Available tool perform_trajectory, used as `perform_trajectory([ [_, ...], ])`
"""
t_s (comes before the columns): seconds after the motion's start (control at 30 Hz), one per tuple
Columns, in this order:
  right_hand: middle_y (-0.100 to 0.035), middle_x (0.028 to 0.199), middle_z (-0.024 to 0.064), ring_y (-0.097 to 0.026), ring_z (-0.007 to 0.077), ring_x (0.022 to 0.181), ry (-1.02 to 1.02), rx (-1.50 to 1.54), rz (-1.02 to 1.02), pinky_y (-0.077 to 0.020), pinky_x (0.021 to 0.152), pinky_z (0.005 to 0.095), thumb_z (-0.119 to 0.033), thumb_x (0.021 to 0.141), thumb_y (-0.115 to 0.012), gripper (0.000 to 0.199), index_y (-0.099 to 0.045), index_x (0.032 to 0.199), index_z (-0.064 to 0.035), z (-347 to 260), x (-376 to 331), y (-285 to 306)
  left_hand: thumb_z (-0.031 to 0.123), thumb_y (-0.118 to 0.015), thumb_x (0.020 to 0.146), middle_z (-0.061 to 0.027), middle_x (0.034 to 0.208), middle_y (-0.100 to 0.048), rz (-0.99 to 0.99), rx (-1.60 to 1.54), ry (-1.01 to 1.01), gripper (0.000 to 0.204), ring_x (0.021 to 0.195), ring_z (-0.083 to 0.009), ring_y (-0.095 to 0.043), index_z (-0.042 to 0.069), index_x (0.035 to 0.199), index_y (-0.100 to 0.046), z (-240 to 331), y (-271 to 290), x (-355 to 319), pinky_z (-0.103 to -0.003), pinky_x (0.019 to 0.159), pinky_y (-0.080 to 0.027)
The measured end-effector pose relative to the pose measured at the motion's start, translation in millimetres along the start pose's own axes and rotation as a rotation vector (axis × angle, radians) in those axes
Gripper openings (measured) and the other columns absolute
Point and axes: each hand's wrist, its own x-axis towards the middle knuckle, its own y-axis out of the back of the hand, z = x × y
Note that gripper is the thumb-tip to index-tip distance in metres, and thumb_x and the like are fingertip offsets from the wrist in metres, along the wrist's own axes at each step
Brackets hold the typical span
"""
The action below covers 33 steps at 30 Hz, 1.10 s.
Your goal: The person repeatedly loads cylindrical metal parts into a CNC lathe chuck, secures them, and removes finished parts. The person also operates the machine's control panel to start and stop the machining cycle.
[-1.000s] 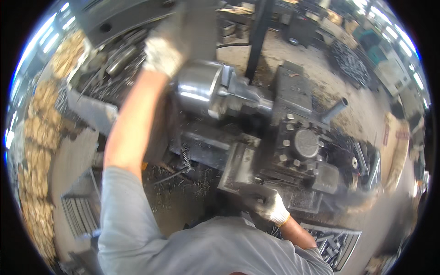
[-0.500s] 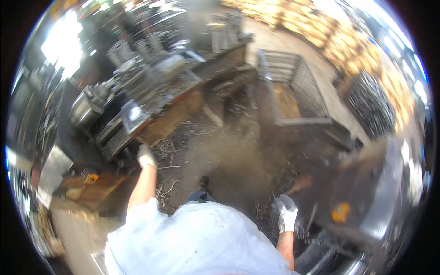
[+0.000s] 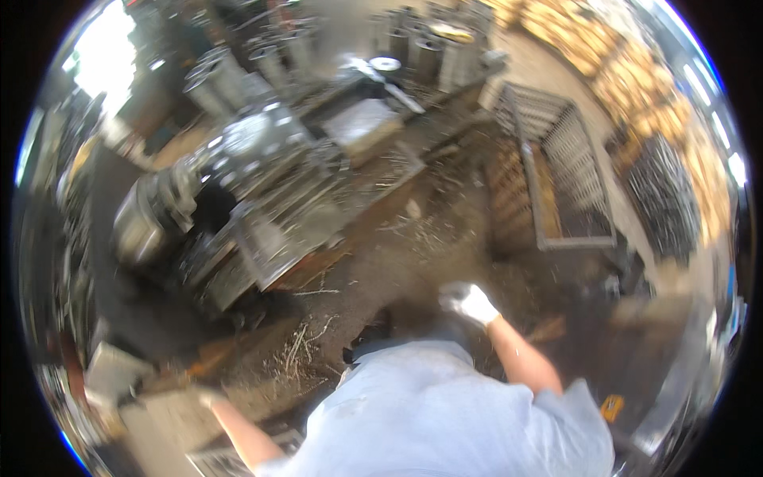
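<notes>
My right hand point(image 3: 470, 303), in a white glove with greyish fingers, hangs over the dark floor in front of my body. Its fingers are smeared by motion, and nothing shows clearly in them. Low on the left, my left hand point(image 3: 210, 399) is a pale blur over the light floor strip, its fingers not readable. A bundle of thin metal scraps point(image 3: 298, 350) lies on the floor between my two hands. Beyond, to the left, stands a metal machine bench point(image 3: 302, 226) strewn with shavings.
A wire mesh crate point(image 3: 576, 242) stands at the right, with a dark heap of metal pieces point(image 3: 661, 199) behind it. Metal cylinders point(image 3: 457, 67) stand on the far end of the bench. Yellowish stacked bundles point(image 3: 636, 91) line the back right. A grey box point(image 3: 115, 372) is at the left.
My view and body have turned, shifting the bench and crate. My right hand has swung forward in front of my body; my left hand has dropped back to the lower left, away from the bench.
</notes>
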Motion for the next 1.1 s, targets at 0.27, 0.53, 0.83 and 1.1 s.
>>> perform_trajectory([
  [0.27,-0.08,0.108,0.0136,-0.076,0.0197,0.092,-0.071,0.329,0.115,-0.0603,0.087,0.0338,-0.022,0.092,-0.08,0.045,-0.073,0.128,0.0035,27,67,136,0.037,-0.063,0.105,-0.0117,0.135,-0.066,-0.661,-0.098,-0.181,0.046,0.12,-0.025,-0.061,0.003,0.135,-0.066,48,-179,-261,-0.042,0.102,-0.053],
  [0.53,-0.072,0.134,0.0231,-0.074,0.0318,0.116,0.001,0.456,0.574,-0.0599,0.1,0.0383,-0.027,0.093,-0.08,0.065,-0.059,0.148,0.0016,143,198,449,0.019,-0.072,0.103,-0.0101,0.114,-0.074,-1.654,0.463,-1.116,0.037,0.101,-0.0172,-0.069,0.005,0.137,-0.066,241,-534,-756,-0.034,0.095,-0.055],
  [0.83,-0.072,0.131,0.0222,-0.076,0.0452,0.102,-0.644,-0.216,0.611,-0.0615,0.087,0.0558,-0.031,0.093,-0.072,0.061,-0.054,0.146,-0.008,232,297,374,0.036,-0.069,0.105,-0.0121,0.128,-0.076,-1.823,1.076,-0.924,0.039,0.116,-0.0269,-0.074,0.012,0.135,-0.071,218,-615,-881,-0.039,0.102,-0.056],
  [1.1,-0.078,0.092,0.0194,-0.078,0.0432,0.082,-0.523,-0.563,0.677,-0.0636,0.076,0.055,-0.039,0.099,-0.067,0.035,-0.066,0.116,-0.0078,296,306,361,0.045,-0.063,0.107,-0.0185,0.129,-0.074,-1.671,0.905,-0.905,0.046,0.118,-0.0365,-0.072,0.012,0.138,-0.067,248,-551,-802,-0.043,0.1,-0.056],
])
